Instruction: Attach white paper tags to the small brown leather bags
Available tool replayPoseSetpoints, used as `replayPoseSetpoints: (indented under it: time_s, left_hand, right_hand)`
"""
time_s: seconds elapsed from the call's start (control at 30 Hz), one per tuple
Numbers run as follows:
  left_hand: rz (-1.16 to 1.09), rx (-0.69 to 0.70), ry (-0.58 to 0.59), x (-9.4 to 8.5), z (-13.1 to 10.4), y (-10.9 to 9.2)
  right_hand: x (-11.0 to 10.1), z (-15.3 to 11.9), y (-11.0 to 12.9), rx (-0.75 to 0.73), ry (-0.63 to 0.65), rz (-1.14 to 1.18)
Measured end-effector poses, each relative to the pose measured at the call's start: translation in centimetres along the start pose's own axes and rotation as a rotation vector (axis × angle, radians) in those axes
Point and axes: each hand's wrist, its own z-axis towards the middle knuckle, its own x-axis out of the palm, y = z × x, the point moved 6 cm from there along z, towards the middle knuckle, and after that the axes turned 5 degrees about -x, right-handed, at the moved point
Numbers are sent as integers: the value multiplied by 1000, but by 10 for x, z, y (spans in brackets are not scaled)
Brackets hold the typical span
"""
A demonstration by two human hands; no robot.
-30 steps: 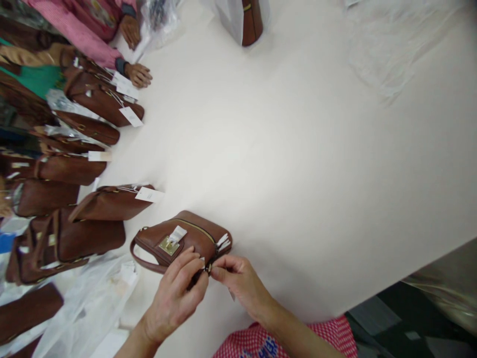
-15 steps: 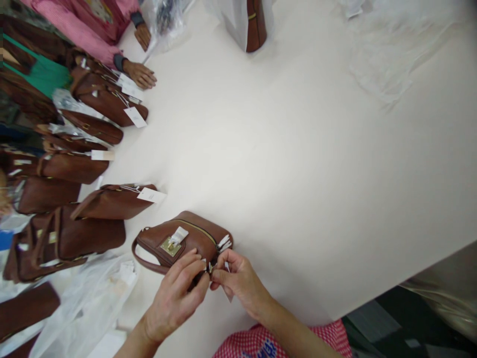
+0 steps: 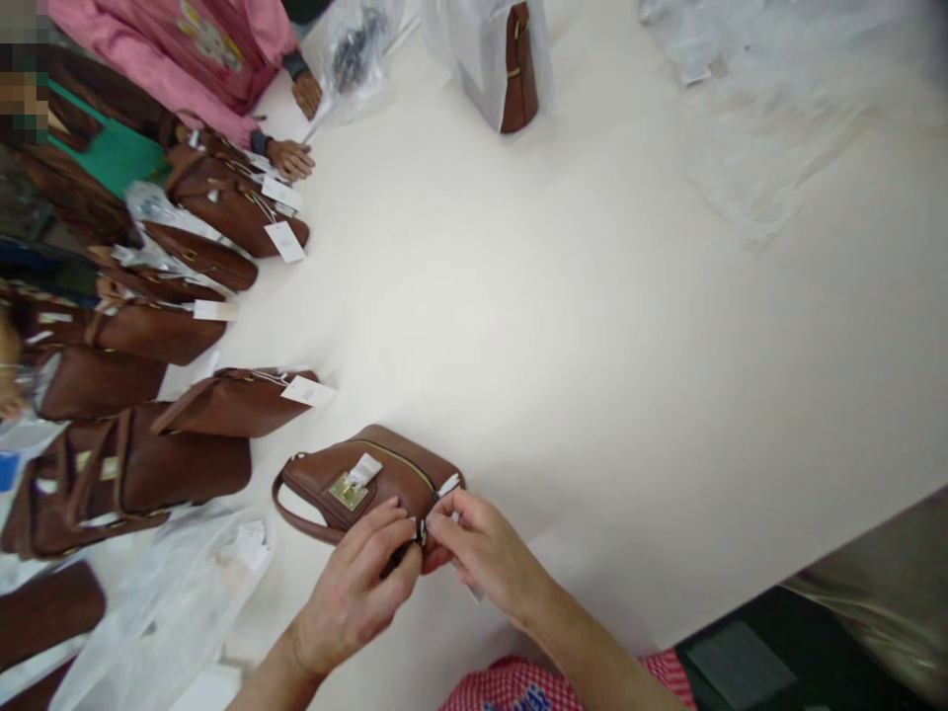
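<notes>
A brown leather handbag (image 3: 404, 469) lies on its side on the white table in front of me, its strap handle toward the left. On its face sits a gold clasp (image 3: 348, 491) with a white wrap over part of it. My left hand (image 3: 362, 573) grips the near edge of the bag with bent fingers. Close beside it, my right hand (image 3: 481, 548) pinches at the bag's near corner, by the zip end and a small metal fitting. Between the fingertips the exact piece is too small to make out. A white tag (image 3: 474, 591) hangs below my right hand.
Several brown handbags with white tags (image 3: 307, 391) stand along the left. Crumpled clear plastic (image 3: 170, 602) lies at lower left. A bag in a white plastic cover (image 3: 481, 69) stands at the back. A person in a pink sleeve (image 3: 214, 94) rests hands on the table.
The view has shifted slightly, so the surroundings sit lower and further right. My right fingers have closed in nearer the bag's corner; the left hand stays on its edge.
</notes>
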Motion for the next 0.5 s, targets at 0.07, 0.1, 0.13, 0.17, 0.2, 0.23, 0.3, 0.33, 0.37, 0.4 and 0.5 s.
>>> replayPoseSetpoints:
  time_s: [0.07,0.1,0.13,0.17,0.2,0.23,0.3,0.33,0.37,0.4,0.5]
  left_hand:
    - [4,1,-4,0,0,0]
    - [7,0,-8,-1,-1,0]
    - [9,-1,-13,-1,-1,0]
    - [8,1,-21,-1,-2,0]
    - [8,0,-25,-1,-3,0]
    - [10,-1,-28,-1,-4,0]
    - [22,-8,-33,0,-6,1]
    - [31,-12,-38,1,-8,1]
    - [37,-12,-43,1,-9,1]
    - [40,-10,-54,1,-11,1]
    - [37,-7,-67,-3,-12,-1]
  right_hand:
    - [0,2,3,-2,-12,-103]
    - [0,3,4,-4,-20,-130]
    - [1,5,4,-8,-25,-138]
    - [2,6,5,-19,-26,-135]
    - [4,6,6,-38,-25,-134]
    - [5,7,7,-64,-26,-142]
    - [9,8,9,-126,-35,-195]
    - [11,7,10,-158,-45,-240]
    - [13,7,11,-188,-58,-286]
    - [14,6,12,-218,-73,-325]
    - [14,2,17,-317,-120,-391]
